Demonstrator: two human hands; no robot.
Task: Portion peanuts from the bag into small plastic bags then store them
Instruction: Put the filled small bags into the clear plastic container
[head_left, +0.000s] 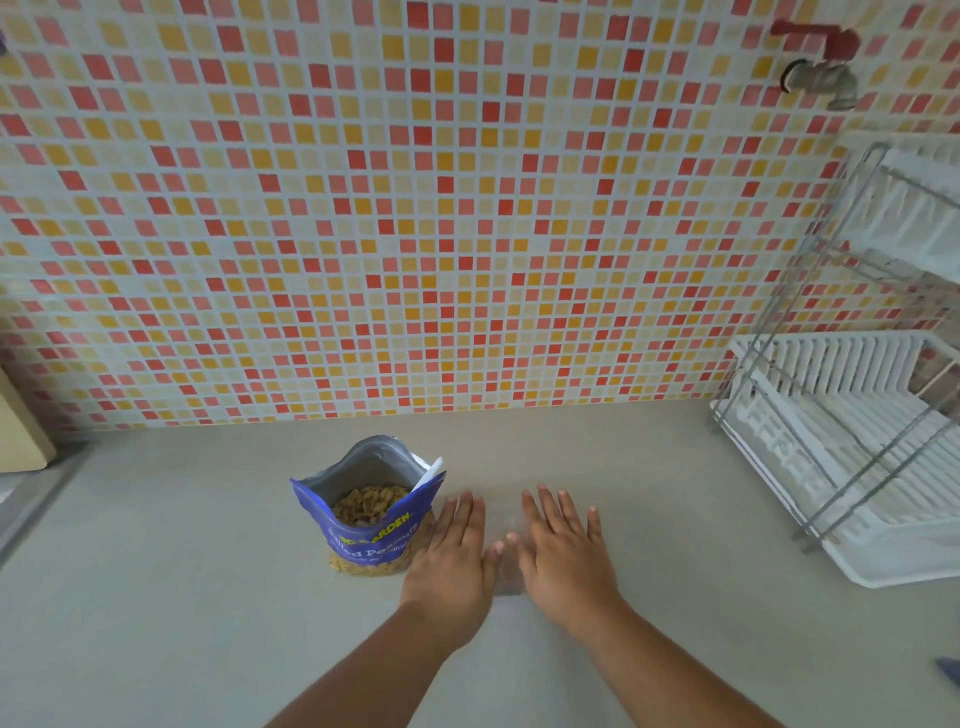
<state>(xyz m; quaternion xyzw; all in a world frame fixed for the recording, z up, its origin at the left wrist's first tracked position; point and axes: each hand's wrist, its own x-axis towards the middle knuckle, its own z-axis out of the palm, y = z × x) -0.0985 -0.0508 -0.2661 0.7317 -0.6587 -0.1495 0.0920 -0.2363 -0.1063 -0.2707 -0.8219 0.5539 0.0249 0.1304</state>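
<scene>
Early step by the look of it: nothing looks portioned yet, setup or flattening stage.

The peanut bag (370, 519) stands upright on the counter (156, 597), at about 9 o'clock from the left hand (452, 558) and just beside it. Its top is open, with peanuts (370, 503) visible inside. A white handle (432, 472) sticks out at the bag's 1 o'clock corner, probably a scoop, but I can't confirm.

Both hands lie palm down, flat on the counter, side by side. The right hand (565, 553) is at 3 o'clock of the left.

- Left fingers (466, 512): straight, close together, pointing to 12 o'clock, holding nothing.
- Right fingers (551, 512): straight, lightly spread, holding nothing.
- The thumb tips almost meet between the hands.

There is a faint clear film (506, 569) on the counter between and under the hands. It may be the small plastic bags being pressed flat, but it is too faint to be sure.

Next move, as a judgement: lift one small bag and open its mouth with one hand. Then reach to 9 o'clock for the scoop or the peanut bag. The bag is top-heavy and open, so a knock from the left hand could tip it.

Other items: a dish rack (857, 441) at 3 o'clock of the frame, a tap (821, 73) at 1 o'clock, and a tiled wall (363, 208) behind.
</scene>
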